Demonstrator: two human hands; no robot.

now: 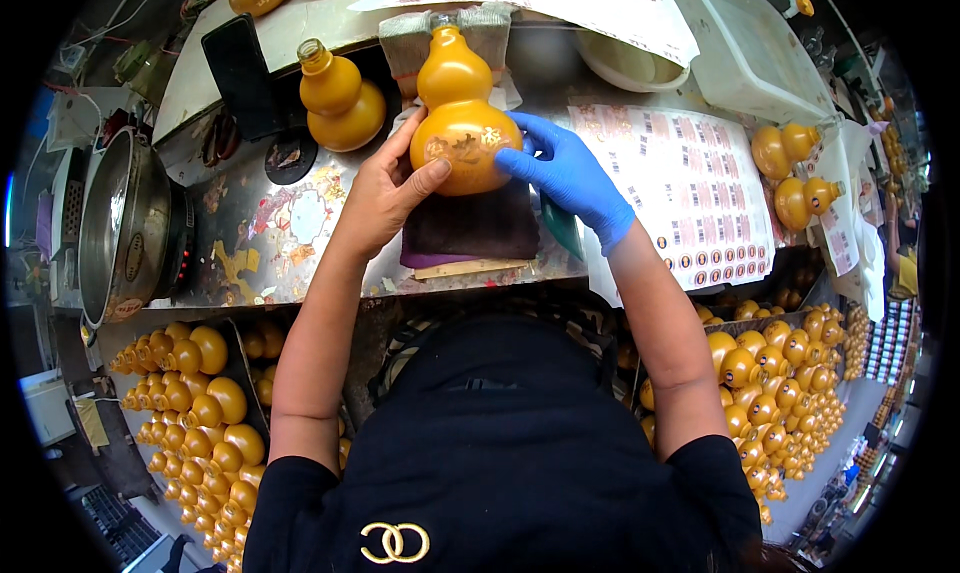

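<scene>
Between my two hands is a yellow gourd-shaped bottle (456, 78), lying with its neck pointing away from me against a cloth-wrapped rest (490, 31). Gold and dark markings show on its wide lower bulb. My bare left hand (388, 188) closes around the bulb's left side, thumb on the surface. On the other side my right hand (568, 171), in a blue glove, grips the bulb with its thumb near the markings. Just below the bottle lies a dark pad (470, 231) on the table's front edge. Another yellow gourd bottle (340, 98) stands to the left.
Sheets of printed labels (690, 193) cover the right of the worktable, beside more gourd bottles (790, 203). A metal pan (125, 228) sits on a burner at left, near a phone (240, 73). A white bowl (630, 63) and clear bin (750, 43) stand behind. Crates of bottles flank me below.
</scene>
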